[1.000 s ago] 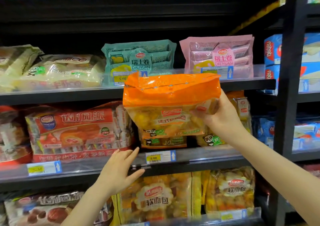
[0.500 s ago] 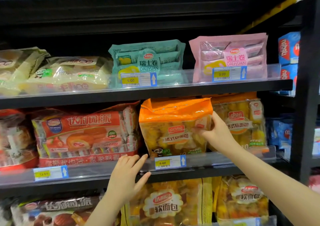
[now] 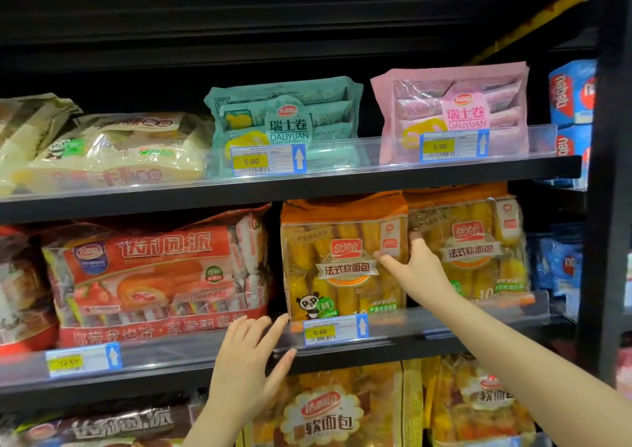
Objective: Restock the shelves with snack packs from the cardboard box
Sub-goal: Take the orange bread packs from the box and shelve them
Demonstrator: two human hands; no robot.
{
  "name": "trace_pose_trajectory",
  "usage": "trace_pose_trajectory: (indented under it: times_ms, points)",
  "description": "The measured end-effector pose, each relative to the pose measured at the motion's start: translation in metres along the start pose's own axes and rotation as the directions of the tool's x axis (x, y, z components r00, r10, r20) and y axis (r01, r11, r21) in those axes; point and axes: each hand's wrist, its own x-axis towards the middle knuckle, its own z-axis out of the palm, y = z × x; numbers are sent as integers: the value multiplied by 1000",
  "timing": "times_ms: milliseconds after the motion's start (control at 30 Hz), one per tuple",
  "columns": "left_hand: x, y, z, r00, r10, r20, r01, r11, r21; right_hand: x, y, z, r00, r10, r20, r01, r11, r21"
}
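An orange snack pack (image 3: pixel 342 261) stands upright on the middle shelf (image 3: pixel 444 338), behind the clear front rail and a 6.60 price tag. My right hand (image 3: pixel 417 272) grips its right edge, thumb on the front and fingers tucked between it and a matching orange pack (image 3: pixel 472 251) to the right. My left hand (image 3: pixel 246 361) is spread with straight fingers at the rail, just left of the price tag, holding nothing. The cardboard box is out of view.
A large red pack (image 3: pixel 154 275) fills the shelf to the left. Above sit pale yellow (image 3: pixel 116 148), teal (image 3: pixel 287 121) and pink (image 3: pixel 451 111) packs. More bread packs (image 3: pixel 328 412) lie on the shelf below. A black upright post (image 3: pixel 608 172) bounds the right side.
My right hand has carried the orange pack down from in front of the upper shelf and stood it upright on the middle shelf. My left hand stayed by the rail.
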Motion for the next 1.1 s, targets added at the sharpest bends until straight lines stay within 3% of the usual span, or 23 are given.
trace_pose_trajectory:
  times_ms: [467,633,800,900,1000,1100]
  points:
    - [-1,2,1,1000,-21,-21,20,999,-44,-2,-4,-8,998,55,44,-45,979,-201]
    - [0,5,-6,998,-50,39,50,999,-12,-10,0,-22,994,73,87,-43,950,-309]
    - [3,8,-21,981,-53,186,37,995,92,-28,11,-31,989,88,121,-32,914,-404]
    - [12,12,-34,955,-64,290,33,993,111,-43,12,-31,990,4,140,62,885,-461]
    - [23,18,-48,895,-89,437,42,992,117,-59,5,-35,964,-146,223,247,801,-546]
    - [41,23,-59,798,-139,586,59,986,153,-68,-5,-36,921,-174,349,362,716,-597]
